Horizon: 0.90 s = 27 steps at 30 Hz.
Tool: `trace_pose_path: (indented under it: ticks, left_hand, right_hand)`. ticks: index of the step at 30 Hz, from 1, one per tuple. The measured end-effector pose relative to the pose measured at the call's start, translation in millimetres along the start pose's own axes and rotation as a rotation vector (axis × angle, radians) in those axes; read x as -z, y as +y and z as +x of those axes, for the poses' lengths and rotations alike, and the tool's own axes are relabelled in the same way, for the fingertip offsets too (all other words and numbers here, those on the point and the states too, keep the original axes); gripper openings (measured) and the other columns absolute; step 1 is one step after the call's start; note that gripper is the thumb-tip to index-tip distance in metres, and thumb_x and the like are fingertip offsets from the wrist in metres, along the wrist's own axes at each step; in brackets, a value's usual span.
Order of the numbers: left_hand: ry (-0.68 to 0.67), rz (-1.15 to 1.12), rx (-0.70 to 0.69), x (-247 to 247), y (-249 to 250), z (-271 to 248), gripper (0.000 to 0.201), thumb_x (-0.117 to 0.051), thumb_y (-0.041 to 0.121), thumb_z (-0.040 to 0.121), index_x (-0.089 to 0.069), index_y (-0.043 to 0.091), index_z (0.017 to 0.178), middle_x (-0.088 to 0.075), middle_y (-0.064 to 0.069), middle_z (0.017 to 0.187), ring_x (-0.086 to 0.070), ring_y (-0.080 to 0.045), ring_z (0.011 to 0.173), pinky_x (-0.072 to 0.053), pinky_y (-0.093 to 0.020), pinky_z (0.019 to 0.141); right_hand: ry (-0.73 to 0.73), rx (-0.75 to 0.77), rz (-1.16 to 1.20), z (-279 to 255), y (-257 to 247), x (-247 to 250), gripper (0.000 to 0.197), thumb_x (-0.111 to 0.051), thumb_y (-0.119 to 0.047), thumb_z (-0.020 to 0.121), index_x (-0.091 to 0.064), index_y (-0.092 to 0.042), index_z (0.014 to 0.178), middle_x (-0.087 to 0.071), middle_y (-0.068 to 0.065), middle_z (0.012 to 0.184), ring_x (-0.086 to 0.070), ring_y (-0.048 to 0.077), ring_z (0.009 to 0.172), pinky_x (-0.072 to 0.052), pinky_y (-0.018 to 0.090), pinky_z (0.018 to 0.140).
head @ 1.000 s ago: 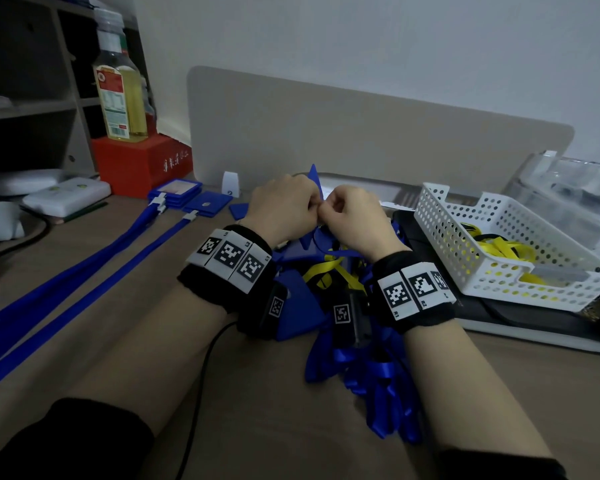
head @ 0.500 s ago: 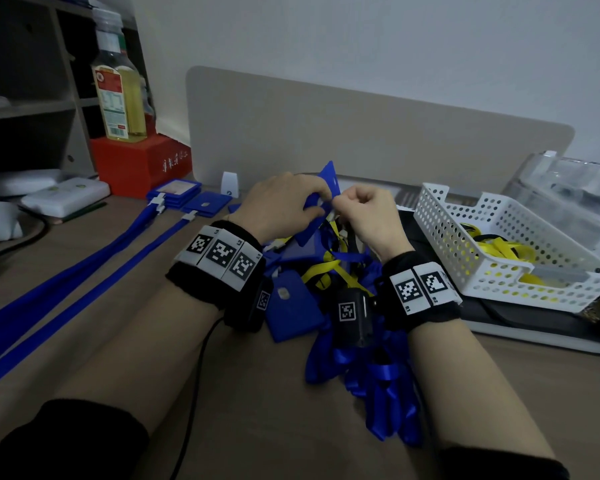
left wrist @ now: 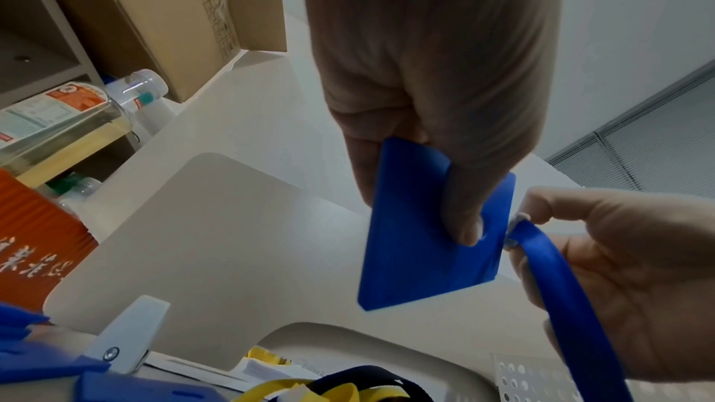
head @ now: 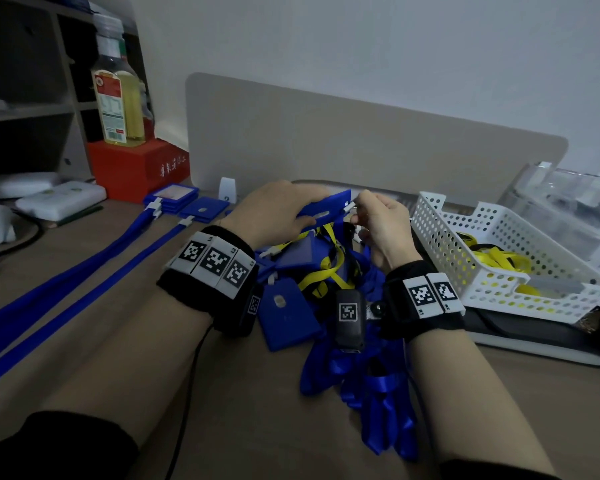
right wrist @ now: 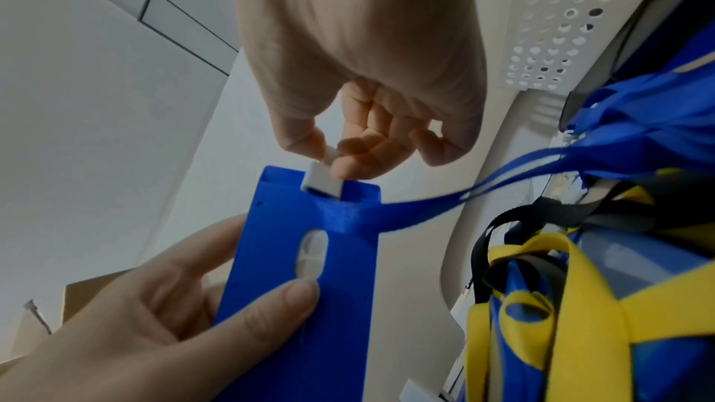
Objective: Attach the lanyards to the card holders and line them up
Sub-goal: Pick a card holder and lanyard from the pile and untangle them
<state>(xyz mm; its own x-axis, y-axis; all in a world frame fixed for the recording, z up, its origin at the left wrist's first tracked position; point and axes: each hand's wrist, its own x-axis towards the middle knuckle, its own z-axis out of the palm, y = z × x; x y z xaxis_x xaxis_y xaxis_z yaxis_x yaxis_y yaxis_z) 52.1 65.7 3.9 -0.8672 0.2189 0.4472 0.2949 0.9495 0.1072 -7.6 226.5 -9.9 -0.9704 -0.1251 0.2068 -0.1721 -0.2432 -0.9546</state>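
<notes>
My left hand (head: pixel 278 213) grips a blue card holder (head: pixel 326 211) (left wrist: pixel 425 243) (right wrist: pixel 301 280) above the pile, thumb on its face. My right hand (head: pixel 378 220) pinches the white clip (right wrist: pixel 323 182) (head: pixel 350 206) of a blue lanyard (right wrist: pixel 483 188) (left wrist: pixel 557 286) at the holder's slotted end. The clip sits at the slot; I cannot tell whether it is latched. Below lies a heap of blue lanyards (head: pixel 371 386) and loose blue holders (head: pixel 288 317). Two finished holders (head: pixel 201 209) with lanyards (head: pixel 84 268) lie stretched out at the left.
A white perforated basket (head: pixel 499 282) with yellow lanyards (head: pixel 492 258) stands at the right on a dark device. A red box (head: pixel 139 168) carrying an oil bottle (head: pixel 118 98) sits at back left by shelves. A beige divider panel (head: pixel 361 147) closes the back.
The holder has been lifted and turned from edge-up to nearly flat, its slotted end toward my right hand. My right hand now pinches the white clip at that end.
</notes>
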Motion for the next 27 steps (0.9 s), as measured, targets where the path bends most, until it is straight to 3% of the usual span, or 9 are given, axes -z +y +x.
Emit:
trace_pose_path:
  ticks: [9,13,17,21,27]
  left_hand:
    - [0.07,0.235,-0.057,-1.7,3.5,4.0,0.027,-0.049,0.023,0.096,-0.053,0.025,0.123,-0.067,-0.006,0.098,-0.06,-0.031,0.087,-0.039,-0.034,0.064]
    - [0.082,0.267,-0.047,-1.6,2.3,4.4,0.029,-0.048,0.023,0.097,-0.052,0.026,0.125,-0.067,-0.007,0.097,-0.06,-0.031,0.087,-0.04,-0.034,0.065]
    - [0.085,0.214,-0.039,-1.3,2.4,3.3,0.029,-0.05,0.024,0.096,-0.053,0.027,0.124,-0.067,-0.006,0.098,-0.06,-0.03,0.088,-0.042,-0.034,0.065]
    - [0.097,0.174,-0.023,0.6,1.0,0.7,0.03,-0.051,0.023,0.094,-0.054,0.029,0.124,-0.067,-0.006,0.096,-0.06,-0.03,0.087,-0.048,-0.038,0.069]
    - [0.125,0.183,-0.027,1.6,0.9,0.0,0.033,-0.05,0.02,0.095,-0.054,0.031,0.126,-0.066,-0.006,0.092,-0.06,-0.031,0.087,-0.041,-0.033,0.063]
  right_hand:
    - [0.0,-0.043,-0.055,2.6,0.9,3.4,0.029,-0.054,-0.004,0.086,-0.047,-0.016,0.061,-0.046,-0.01,0.04,-0.043,0.006,0.044,-0.021,0.022,0.046]
    - [0.011,-0.056,-0.068,1.9,0.5,1.7,0.027,-0.057,-0.007,0.085,-0.047,-0.017,0.063,-0.048,-0.01,0.041,-0.045,0.006,0.043,-0.019,0.024,0.05]
    - [-0.002,-0.065,-0.044,-0.1,0.7,1.8,0.018,-0.056,-0.008,0.086,-0.052,-0.018,0.072,-0.053,-0.009,0.055,-0.051,0.006,0.049,-0.022,0.023,0.049]
    - [-0.011,-0.067,-0.055,-0.9,0.8,3.0,0.016,-0.059,-0.008,0.085,-0.054,-0.017,0.073,-0.055,-0.009,0.055,-0.05,0.005,0.046,-0.024,0.02,0.044]
    - [-0.014,-0.101,-0.031,-0.1,-1.2,4.3,0.022,-0.059,-0.008,0.085,-0.05,-0.018,0.068,-0.054,-0.003,0.064,-0.051,0.008,0.05,-0.022,0.021,0.045]
